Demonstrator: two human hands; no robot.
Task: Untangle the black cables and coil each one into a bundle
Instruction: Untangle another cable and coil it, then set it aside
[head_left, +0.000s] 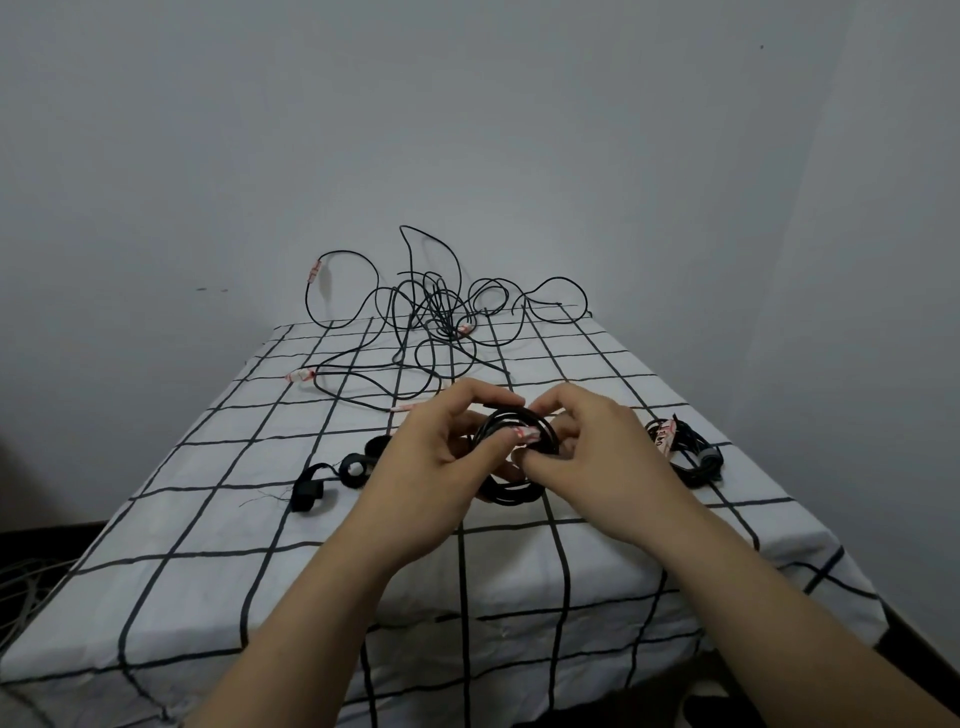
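The task looks partly done, perhaps a third of the way by the look of it. One finished bundle (685, 449) of thin black cable lies on the right side of the worktop (218, 566), cinched at one end by what seems to be a grey band. A second coil (513, 492) is in the middle, held just above the surface. The left hand (434, 449) curls its fingers around the coil's left side, and the right hand (597, 441) pinches its right side between thumb and fingers. This coil is not yet tied. What is left is the large tangle (431, 312) at the far end: loose, springy loops of slim round wire, some rising off the surface in front of the pale wall, others trailing toward the near side. How many cables it holds cannot be told. Small white labels (300, 375) with red print mark several cable ends, and one sits on the held coil. To the left of the hands lie black straps (355, 469), flat and fabric-like, rolled into small rings. A soft white cloth (519, 587) with a black grid, lightly creased, covers the worktop.
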